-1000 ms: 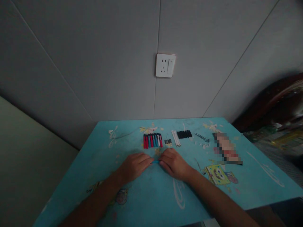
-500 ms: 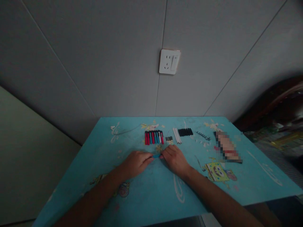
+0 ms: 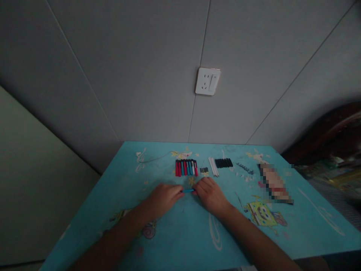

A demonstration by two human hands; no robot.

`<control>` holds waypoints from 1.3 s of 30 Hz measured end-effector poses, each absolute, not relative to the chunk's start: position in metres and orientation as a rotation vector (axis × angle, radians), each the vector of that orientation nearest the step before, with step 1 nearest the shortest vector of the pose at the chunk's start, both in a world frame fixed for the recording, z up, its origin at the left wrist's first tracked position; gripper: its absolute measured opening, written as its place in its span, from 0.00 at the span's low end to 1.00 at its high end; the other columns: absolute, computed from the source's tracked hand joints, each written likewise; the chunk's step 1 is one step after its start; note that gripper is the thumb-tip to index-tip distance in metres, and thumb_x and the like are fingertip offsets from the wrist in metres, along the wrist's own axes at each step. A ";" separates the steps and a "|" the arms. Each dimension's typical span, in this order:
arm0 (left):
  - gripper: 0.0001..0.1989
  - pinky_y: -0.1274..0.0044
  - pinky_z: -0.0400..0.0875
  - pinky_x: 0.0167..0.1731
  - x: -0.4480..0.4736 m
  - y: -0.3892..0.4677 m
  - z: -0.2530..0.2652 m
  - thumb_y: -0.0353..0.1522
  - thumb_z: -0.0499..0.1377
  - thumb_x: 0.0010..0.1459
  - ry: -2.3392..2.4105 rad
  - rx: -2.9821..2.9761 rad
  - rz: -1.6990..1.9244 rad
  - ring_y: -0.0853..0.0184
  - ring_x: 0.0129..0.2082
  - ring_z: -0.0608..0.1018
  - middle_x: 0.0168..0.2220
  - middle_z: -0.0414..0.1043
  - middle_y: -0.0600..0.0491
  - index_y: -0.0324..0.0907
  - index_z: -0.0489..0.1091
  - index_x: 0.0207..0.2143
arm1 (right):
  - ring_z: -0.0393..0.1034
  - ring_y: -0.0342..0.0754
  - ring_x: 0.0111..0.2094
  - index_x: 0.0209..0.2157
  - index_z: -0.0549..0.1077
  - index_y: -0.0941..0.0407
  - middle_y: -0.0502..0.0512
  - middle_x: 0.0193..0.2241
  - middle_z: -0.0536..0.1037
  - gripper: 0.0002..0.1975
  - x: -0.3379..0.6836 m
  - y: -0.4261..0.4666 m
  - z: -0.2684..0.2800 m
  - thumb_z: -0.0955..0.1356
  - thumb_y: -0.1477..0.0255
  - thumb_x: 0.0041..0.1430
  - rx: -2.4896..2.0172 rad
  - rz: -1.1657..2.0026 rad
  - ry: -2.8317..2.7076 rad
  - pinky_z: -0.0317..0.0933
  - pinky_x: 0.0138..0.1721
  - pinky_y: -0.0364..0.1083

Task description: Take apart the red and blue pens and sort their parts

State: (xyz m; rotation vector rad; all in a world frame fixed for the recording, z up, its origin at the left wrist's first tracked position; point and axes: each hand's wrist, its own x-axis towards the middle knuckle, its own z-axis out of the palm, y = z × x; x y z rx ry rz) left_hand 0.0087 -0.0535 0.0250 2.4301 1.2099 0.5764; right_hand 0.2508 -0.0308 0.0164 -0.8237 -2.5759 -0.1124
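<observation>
A slim blue marker (image 3: 187, 191) is held level between my two hands, just above or on the blue tabletop. My left hand (image 3: 166, 198) pinches its left end, and my right hand (image 3: 211, 194) has its fingers closed round the right end. Both ends are hidden by my fingers. Beyond my hands lies a neat row of red, blue and white markers (image 3: 186, 168) with black ends. To the right of that row are small dark pieces (image 3: 204, 170), thin white sticks (image 3: 213, 166) and a row of black caps (image 3: 223, 163).
Farther right lie a line of small dark parts (image 3: 244, 168), tiny white pieces (image 3: 247, 177) and a blurred-out flat item (image 3: 275, 183). The cartoon-printed tabletop (image 3: 169, 248) meets a grey wall with a socket (image 3: 208, 81). A pale panel (image 3: 34, 180) stands left.
The view has shifted a little, so the table sits lower and more to the right. Between my fingertips slightly more of the blue marker shows. Both hands keep their hold.
</observation>
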 end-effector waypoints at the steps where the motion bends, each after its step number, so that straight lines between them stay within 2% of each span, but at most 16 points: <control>1: 0.15 0.76 0.64 0.30 0.007 -0.052 0.023 0.38 0.50 0.68 1.222 2.586 0.598 0.66 0.30 0.74 0.29 0.72 0.53 0.41 0.73 0.37 | 0.64 0.50 0.36 0.40 0.73 0.58 0.56 0.32 0.74 0.10 0.252 -0.030 0.017 0.63 0.68 0.69 -0.824 -0.062 -2.570 0.54 0.41 0.50; 5: 0.12 0.75 0.64 0.30 -0.002 -0.049 0.024 0.32 0.49 0.69 1.105 3.033 0.590 0.65 0.32 0.74 0.28 0.72 0.52 0.42 0.72 0.45 | 0.66 0.49 0.38 0.47 0.71 0.56 0.55 0.34 0.76 0.10 0.258 -0.031 0.018 0.61 0.71 0.69 -0.832 0.207 -2.566 0.55 0.43 0.50; 7: 0.12 0.75 0.64 0.29 -0.006 -0.048 0.026 0.32 0.49 0.69 1.060 3.085 0.580 0.65 0.31 0.74 0.28 0.72 0.52 0.42 0.71 0.47 | 0.67 0.48 0.37 0.47 0.71 0.55 0.54 0.34 0.76 0.10 0.259 -0.033 0.018 0.60 0.71 0.70 -0.841 0.306 -2.580 0.55 0.43 0.49; 9: 0.12 0.75 0.64 0.29 -0.006 -0.047 0.024 0.34 0.50 0.69 1.055 3.048 0.545 0.66 0.30 0.75 0.27 0.72 0.53 0.42 0.72 0.44 | 0.68 0.48 0.35 0.42 0.72 0.56 0.53 0.32 0.76 0.10 0.259 -0.032 0.017 0.60 0.71 0.70 -0.872 0.316 -2.590 0.55 0.43 0.49; 14: 0.15 0.77 0.61 0.27 0.006 -0.050 0.012 0.39 0.50 0.69 1.220 2.753 0.411 0.68 0.24 0.75 0.25 0.73 0.54 0.42 0.71 0.35 | 0.66 0.48 0.33 0.34 0.72 0.57 0.53 0.27 0.75 0.12 0.259 -0.026 0.013 0.62 0.68 0.69 -0.908 0.015 -2.618 0.53 0.42 0.50; 20: 0.17 0.73 0.64 0.39 0.013 -0.060 0.022 0.40 0.48 0.69 1.202 2.431 0.390 0.66 0.28 0.76 0.26 0.73 0.55 0.42 0.71 0.33 | 0.63 0.48 0.32 0.30 0.71 0.57 0.53 0.25 0.73 0.14 0.261 -0.027 0.012 0.62 0.68 0.69 -0.832 -0.200 -2.607 0.52 0.42 0.50; 22: 0.19 0.73 0.64 0.40 0.011 -0.060 0.028 0.41 0.47 0.69 1.136 2.296 0.428 0.66 0.30 0.76 0.26 0.73 0.55 0.42 0.71 0.32 | 0.63 0.48 0.32 0.30 0.70 0.57 0.53 0.25 0.72 0.14 0.260 -0.029 0.014 0.61 0.68 0.69 -0.806 -0.230 -2.593 0.52 0.41 0.50; 25: 0.22 0.77 0.64 0.32 0.008 -0.059 0.032 0.44 0.46 0.68 1.080 2.061 0.443 0.68 0.26 0.72 0.20 0.66 0.57 0.41 0.72 0.31 | 0.62 0.49 0.32 0.31 0.70 0.56 0.53 0.25 0.71 0.14 0.259 -0.034 0.021 0.61 0.67 0.70 -0.783 -0.254 -2.578 0.52 0.40 0.50; 28: 0.26 0.80 0.57 0.19 0.004 -0.059 0.029 0.49 0.45 0.66 1.051 1.750 0.384 0.72 0.15 0.63 0.15 0.57 0.61 0.39 0.71 0.34 | 0.62 0.49 0.32 0.32 0.71 0.56 0.53 0.25 0.70 0.13 0.260 -0.040 0.027 0.61 0.67 0.70 -0.780 -0.291 -2.573 0.53 0.39 0.50; 30: 0.27 0.81 0.53 0.15 0.002 -0.060 0.025 0.51 0.44 0.66 1.007 1.581 0.336 0.74 0.11 0.58 0.13 0.56 0.63 0.39 0.70 0.36 | 0.62 0.49 0.32 0.34 0.72 0.56 0.53 0.25 0.70 0.13 0.261 -0.043 0.029 0.61 0.67 0.70 -0.771 -0.324 -2.584 0.53 0.40 0.51; 32: 0.27 0.81 0.55 0.14 0.001 -0.059 0.024 0.50 0.42 0.67 0.979 1.572 0.293 0.74 0.10 0.58 0.13 0.56 0.63 0.39 0.69 0.37 | 0.62 0.50 0.32 0.35 0.72 0.56 0.53 0.25 0.71 0.12 0.261 -0.043 0.030 0.61 0.67 0.69 -0.766 -0.346 -2.598 0.54 0.41 0.52; 35: 0.22 0.78 0.65 0.22 0.004 -0.055 0.027 0.44 0.44 0.69 1.086 1.964 0.381 0.71 0.17 0.69 0.19 0.66 0.58 0.40 0.71 0.36 | 0.63 0.50 0.32 0.34 0.72 0.57 0.53 0.26 0.72 0.12 0.257 -0.039 0.027 0.62 0.68 0.69 -0.827 -0.345 -2.583 0.53 0.41 0.52; 37: 0.15 0.72 0.70 0.35 0.010 -0.051 0.031 0.37 0.49 0.69 1.218 2.382 0.552 0.64 0.33 0.77 0.32 0.75 0.50 0.41 0.72 0.41 | 0.64 0.49 0.32 0.33 0.71 0.57 0.54 0.26 0.73 0.12 0.252 -0.036 0.023 0.62 0.68 0.69 -0.933 -0.306 -2.552 0.53 0.40 0.51; 39: 0.13 0.65 0.68 0.46 0.019 -0.049 0.033 0.32 0.51 0.67 1.304 2.732 0.668 0.59 0.44 0.75 0.43 0.74 0.46 0.41 0.70 0.50 | 0.65 0.49 0.31 0.31 0.70 0.57 0.53 0.25 0.73 0.13 0.246 -0.034 0.017 0.61 0.69 0.69 -1.068 -0.206 -2.513 0.53 0.39 0.50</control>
